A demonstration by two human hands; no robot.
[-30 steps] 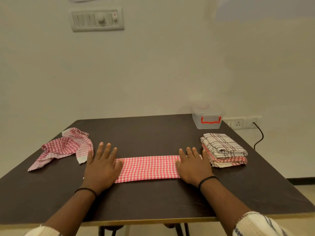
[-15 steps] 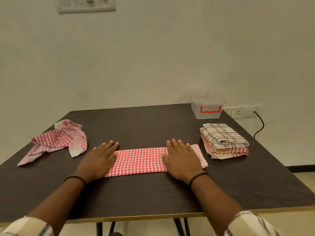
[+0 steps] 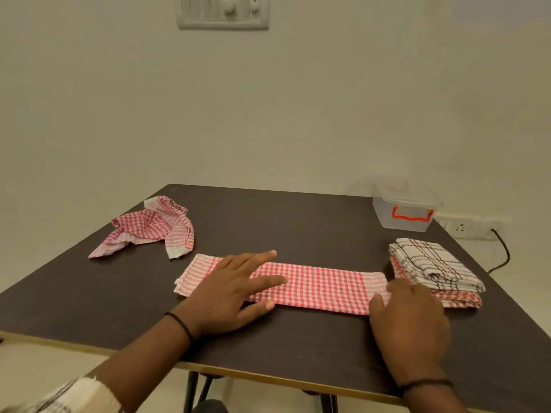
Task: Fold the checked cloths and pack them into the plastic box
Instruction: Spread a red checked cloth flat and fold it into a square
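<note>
Cloth folded into a long red checked strip lies across the dark table, near its front edge. The left hand presses flat on the strip's left part, fingers spread. The right hand covers the strip's right end, seemingly pinching it, just beside the folded stack. Behind the stack, the lidded plastic box sits at the far right corner; a crumpled cloth lies far left.

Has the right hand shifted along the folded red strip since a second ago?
Yes. The right hand has slid off the red strip to its right end, nearer the folded stack.
</note>
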